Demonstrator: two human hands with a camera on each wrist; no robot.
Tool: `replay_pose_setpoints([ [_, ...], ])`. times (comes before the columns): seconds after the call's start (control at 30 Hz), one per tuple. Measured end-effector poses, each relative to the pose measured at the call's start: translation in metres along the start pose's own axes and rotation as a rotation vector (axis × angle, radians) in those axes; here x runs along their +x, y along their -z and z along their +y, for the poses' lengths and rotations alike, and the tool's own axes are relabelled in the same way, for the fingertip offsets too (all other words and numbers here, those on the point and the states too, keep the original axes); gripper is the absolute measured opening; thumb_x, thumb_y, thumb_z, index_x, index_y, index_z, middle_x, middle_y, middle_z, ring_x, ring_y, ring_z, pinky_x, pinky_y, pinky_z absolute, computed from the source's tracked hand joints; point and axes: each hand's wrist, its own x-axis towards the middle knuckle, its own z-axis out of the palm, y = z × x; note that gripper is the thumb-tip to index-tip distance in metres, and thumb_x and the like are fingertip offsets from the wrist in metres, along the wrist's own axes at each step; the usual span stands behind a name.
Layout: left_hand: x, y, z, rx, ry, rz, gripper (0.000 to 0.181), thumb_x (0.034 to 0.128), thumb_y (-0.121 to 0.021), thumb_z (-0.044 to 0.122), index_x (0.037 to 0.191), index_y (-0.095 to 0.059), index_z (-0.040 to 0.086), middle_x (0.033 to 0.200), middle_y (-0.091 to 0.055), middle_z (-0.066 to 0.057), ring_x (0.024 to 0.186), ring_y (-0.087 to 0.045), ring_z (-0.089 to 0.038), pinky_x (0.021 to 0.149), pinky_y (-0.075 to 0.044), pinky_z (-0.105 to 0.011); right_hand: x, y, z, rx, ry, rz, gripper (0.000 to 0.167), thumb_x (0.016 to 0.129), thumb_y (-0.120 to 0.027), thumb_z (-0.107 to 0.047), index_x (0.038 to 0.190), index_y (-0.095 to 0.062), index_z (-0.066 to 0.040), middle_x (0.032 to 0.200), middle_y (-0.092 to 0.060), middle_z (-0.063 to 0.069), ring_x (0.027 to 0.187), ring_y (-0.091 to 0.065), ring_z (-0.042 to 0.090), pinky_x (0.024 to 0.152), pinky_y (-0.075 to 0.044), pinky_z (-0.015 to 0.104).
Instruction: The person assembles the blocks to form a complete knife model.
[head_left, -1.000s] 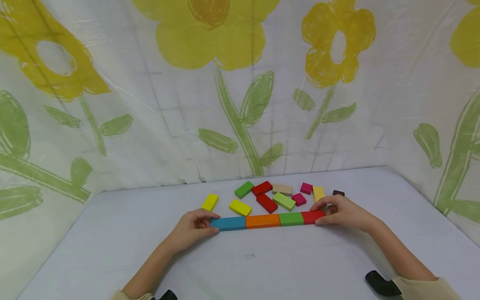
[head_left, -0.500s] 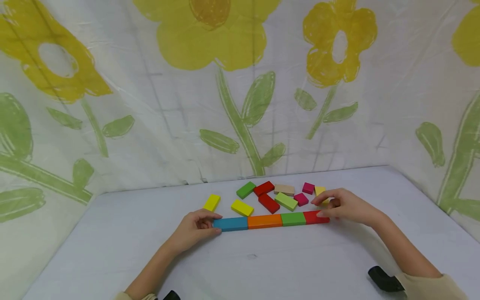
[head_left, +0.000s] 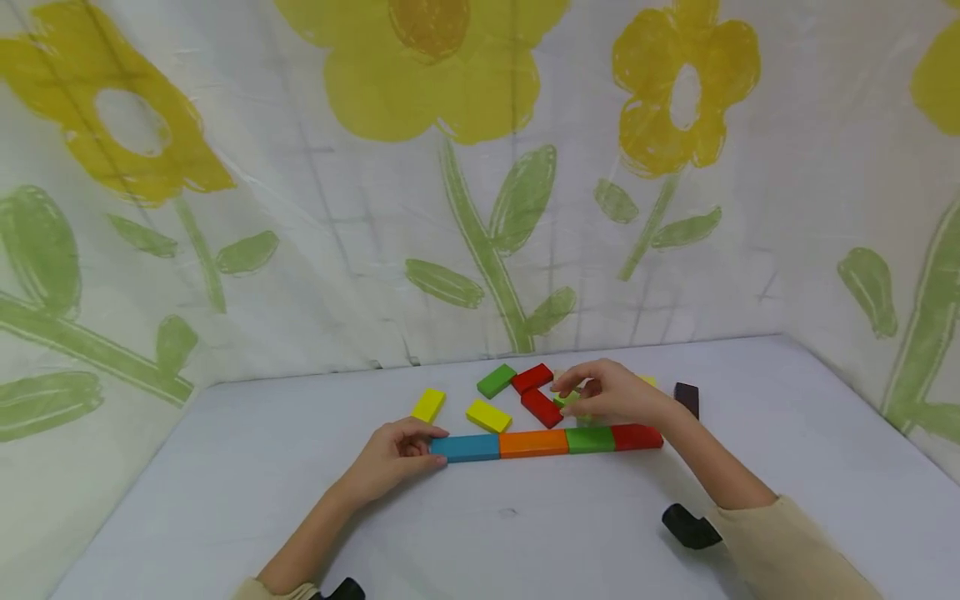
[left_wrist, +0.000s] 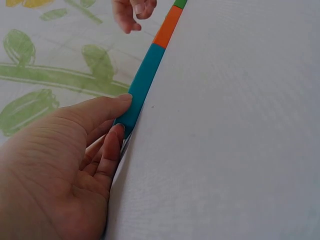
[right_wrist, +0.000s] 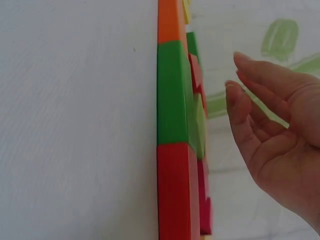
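Yellow flowers with green stems and leaves cover the white backdrop [head_left: 352, 283], which rises behind a table [head_left: 480, 533] spread with white cloth. Across its middle, four blocks lie end to end in a nearly straight row: from left to right, a blue block [head_left: 467, 448], an orange block [head_left: 534, 443], a green block [head_left: 590, 439] and a red block [head_left: 637, 437].

At the row's left end, the left hand [head_left: 386, 458] pinches the outer end of the blue block between thumb and fingers. The right hand [head_left: 611, 392] holds nothing; its thumb and fingers are parted and bent over the loose pieces behind the row. Below its fingertips lies a light-green block [head_left: 566, 398], partly hidden. The head view leaves contact unclear, but the right wrist view seems to show a gap between fingertips and blocks.

Beyond the left hand lies a slanted yellow block [head_left: 429, 405], with a second yellow block [head_left: 489, 416] just behind the row. Farther back are a loose green block [head_left: 497, 381], a rear red block [head_left: 532, 377] and a nearer loose red block [head_left: 542, 408]. A dark block [head_left: 687, 400] shows beyond the right wrist. Magenta blocks [right_wrist: 202, 182] appear behind the row in the right wrist view. Both sleeves [head_left: 787, 550] are beige.
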Motion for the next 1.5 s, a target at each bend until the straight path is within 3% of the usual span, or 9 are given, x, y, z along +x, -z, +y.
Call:
replay_pose_setpoints([
  [0.13,0.001,-0.001,-0.002,0.005,0.001,0.001,0.032,0.0911,-0.081,0.009,0.120,-0.074,-0.005,0.088,-0.064,-0.005,0.075,-0.056,-0.008,0.068,-0.048,-0.017,0.022,-0.015,-0.007,0.040,-0.002,-0.018,0.031,0.098,-0.076,-0.012,0.124,-0.071,0.004,0.119,-0.071,0.017,0.090,-0.069,0.025,0.077,-0.061,0.031],
  [0.4,0.001,-0.001,-0.003,0.004,0.004,-0.005,0.032,0.0914,-0.081,0.009,0.119,-0.074,-0.005,0.088,-0.064,-0.006,0.074,-0.056,-0.007,0.068,-0.048,-0.017,0.058,-0.043,-0.024,0.012,0.041,-0.011,0.031,0.099,-0.073,-0.014,0.127,-0.071,0.001,0.124,-0.072,0.016,0.108,-0.067,0.025,0.095,-0.058,0.035],
  [0.63,0.001,0.000,-0.004,0.009,0.000,0.002,0.031,0.0915,-0.081,0.009,0.119,-0.074,-0.005,0.087,-0.064,-0.006,0.074,-0.056,-0.007,0.068,-0.048,-0.017,0.092,-0.062,-0.035,-0.005,0.088,-0.047,0.038,0.099,-0.074,-0.014,0.134,-0.068,-0.001,0.127,-0.072,0.017,0.107,-0.070,0.026,0.092,-0.059,0.031],
  [0.83,0.001,0.001,-0.004,0.000,-0.014,-0.004,0.031,0.0921,-0.080,0.009,0.119,-0.074,-0.005,0.088,-0.064,-0.006,0.074,-0.057,-0.007,0.069,-0.049,-0.017,0.115,-0.072,-0.048,-0.018,0.109,-0.120,0.040,0.099,-0.072,-0.009,0.138,-0.066,-0.001,0.137,-0.068,0.018,0.115,-0.069,0.030,0.097,-0.058,0.034],
  [1.17,0.001,0.001,-0.004,-0.001,-0.027,-0.005,0.031,0.0921,-0.080,0.009,0.119,-0.074,-0.005,0.090,-0.065,-0.005,0.075,-0.057,-0.007,0.069,-0.049,-0.017,0.141,-0.085,-0.061,-0.052,0.070,-0.231,0.042,0.098,-0.071,-0.004,0.140,-0.068,-0.008,0.145,-0.065,0.007,0.130,-0.059,0.030,0.105,-0.053,0.036],
  [1.33,0.001,0.001,-0.004,0.004,-0.029,-0.006,0.030,0.0921,-0.080,0.009,0.119,-0.075,-0.004,0.090,-0.064,-0.007,0.075,-0.057,-0.007,0.069,-0.049,-0.017,0.149,-0.091,-0.061,-0.063,0.067,-0.288,0.043,0.098,-0.071,0.000,0.140,-0.069,-0.009,0.152,-0.059,0.007,0.123,-0.062,0.028,0.099,-0.055,0.031],
  [1.5,0.001,0.001,-0.005,0.002,-0.034,-0.006,0.030,0.0921,-0.080,0.008,0.119,-0.075,-0.004,0.091,-0.064,-0.007,0.075,-0.057,-0.007,0.069,-0.049,-0.017,0.151,-0.097,-0.061,-0.044,0.032,-0.286,0.043,0.097,-0.070,0.004,0.137,-0.071,-0.010,0.152,-0.059,0.008,0.120,-0.061,0.024,0.095,-0.054,0.027],
])
